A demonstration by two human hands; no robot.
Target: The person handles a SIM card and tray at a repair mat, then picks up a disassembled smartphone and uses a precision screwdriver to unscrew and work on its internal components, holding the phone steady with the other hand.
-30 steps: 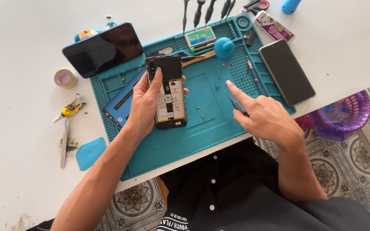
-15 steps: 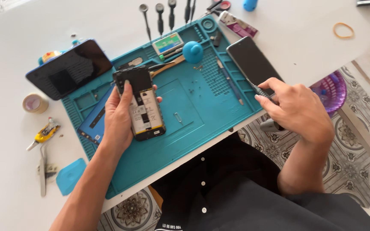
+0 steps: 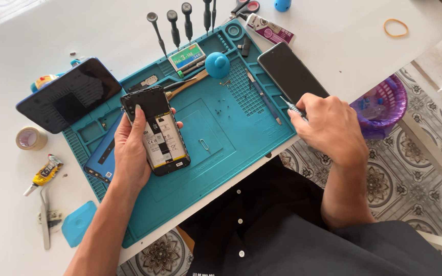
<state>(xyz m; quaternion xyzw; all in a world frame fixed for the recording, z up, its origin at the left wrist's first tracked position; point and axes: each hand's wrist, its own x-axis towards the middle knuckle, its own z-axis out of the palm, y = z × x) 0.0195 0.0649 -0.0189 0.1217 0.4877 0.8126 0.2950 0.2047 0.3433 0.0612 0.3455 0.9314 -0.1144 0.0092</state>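
Two hands are occupied at once, and that is where trouble could arise. An opened phone (image 3: 155, 132), its back cover off and its battery and board exposed, is gripped by the left hand (image 3: 131, 148) just above the blue mat (image 3: 221, 148), with the fingers wrapped around its edges. If the grip is loosened, the phone could drop onto the mat and the bare parts could be knocked. A thin tool (image 3: 293, 108) is pinched in the closed right hand (image 3: 328, 128) at the mat's right edge, just beside a black phone (image 3: 291, 72) lying face up; that glass could be scratched by a careless tip. Small screws (image 3: 220, 110) lie loose on the mat between the hands and could be scattered. The opened phone is held well apart from the right hand, across the mat.
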